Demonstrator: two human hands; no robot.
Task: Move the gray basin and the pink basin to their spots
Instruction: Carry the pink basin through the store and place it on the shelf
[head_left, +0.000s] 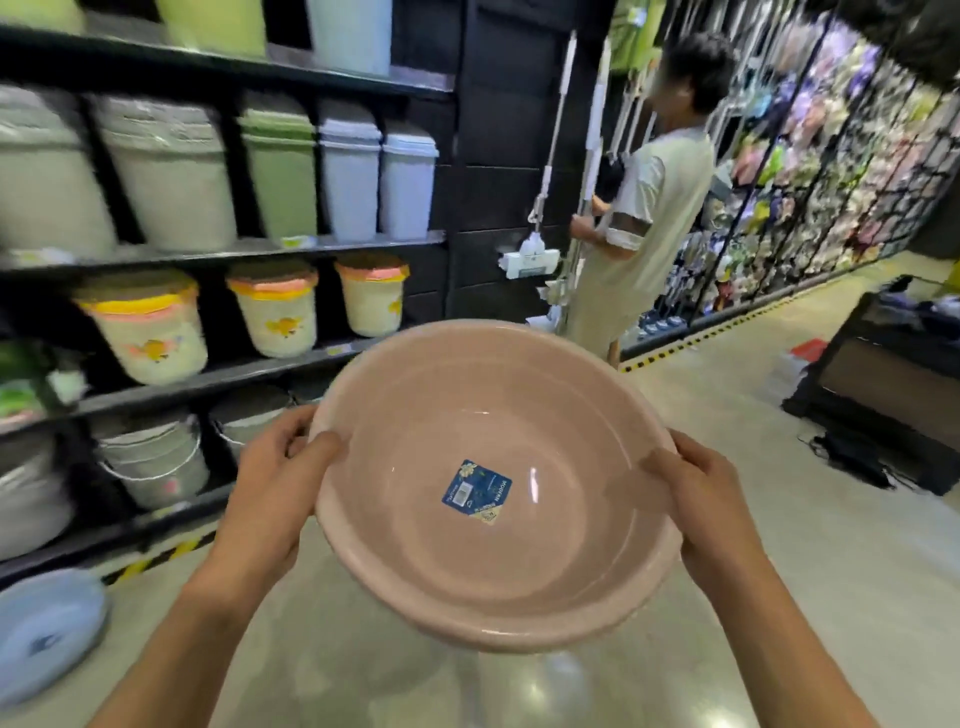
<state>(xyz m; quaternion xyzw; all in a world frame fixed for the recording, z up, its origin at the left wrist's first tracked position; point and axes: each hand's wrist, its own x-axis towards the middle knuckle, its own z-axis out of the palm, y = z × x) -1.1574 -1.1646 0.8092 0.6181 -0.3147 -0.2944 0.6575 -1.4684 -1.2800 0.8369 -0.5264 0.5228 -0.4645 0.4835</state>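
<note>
Pink basin (493, 483) is held mid-air at centre frame, mouth up and tilted slightly toward the camera, blue label (477, 491) stuck on its inner floor. It is round, so no long axis to align; only the rim line matters. A second rim edge shows under the near lip, possibly a nested basin; cannot be confirmed.

Basin sits between the two hands, carried symmetrically, neither hand nearer. Left hand (270, 499) is closed on the left rim, thumb over the lip on the inside, fingers curled beneath. Right hand (711, 514) is clamped on the right rim the same way, thumb on top, fingers hidden below.

Gray basin is not identified in view. A pale blue round lid or basin (47, 634) lies on the floor at lower left.

Key relation, judged: the shelving (223, 249) with bins and buckets lies up-left of the basin, beyond the left hand, so a placement there would call for a leftward swing with both grips kept. The target spot itself is not visible.

Another person (644, 208) stands at upper right by the mops (545, 156), well apart from the basin.
</note>
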